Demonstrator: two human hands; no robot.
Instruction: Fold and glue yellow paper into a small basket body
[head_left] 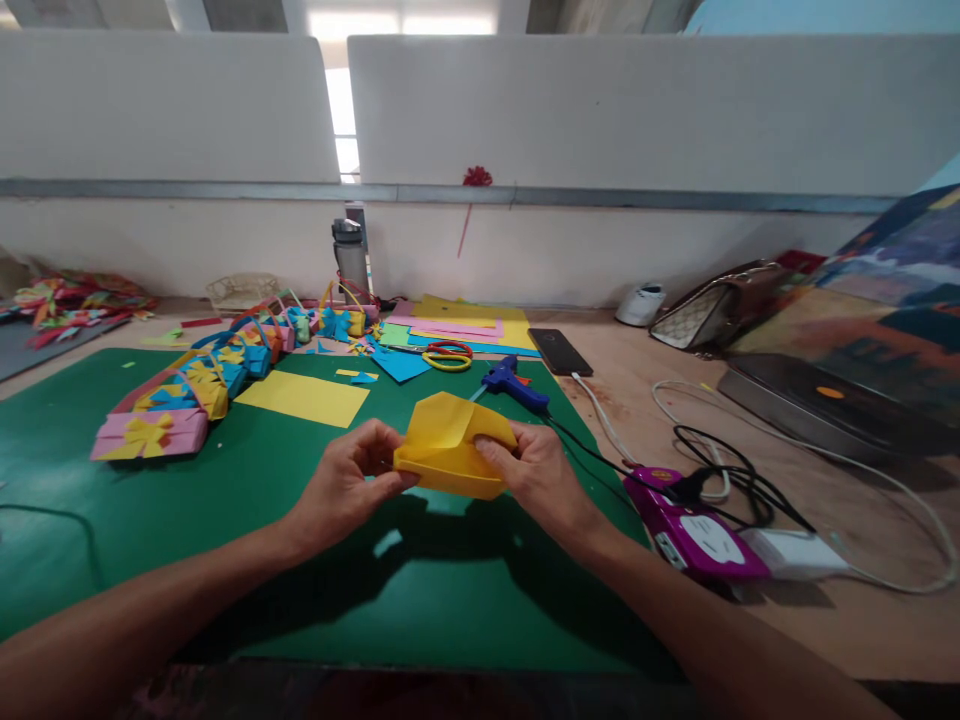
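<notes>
A folded piece of yellow paper (450,445) is held between both hands above the green mat (315,580). My left hand (356,470) pinches its left edge with thumb and fingers. On the other side, my right hand (529,465) grips the right end, the thumb pressing on the top face. Just beyond the paper lies a blue glue gun (516,383) with its nozzle pointing left. A flat yellow paper sheet (304,398) rests on the mat to the left, and scissors (448,356) with red and yellow handles lie farther back.
A row of small paper baskets (154,435) runs along the left. Stacked coloured paper (480,325), a bottle (351,258) and a phone (560,352) stand or lie at the back. At right, a purple power strip (694,525) sits among cables; a handbag (716,305) is behind.
</notes>
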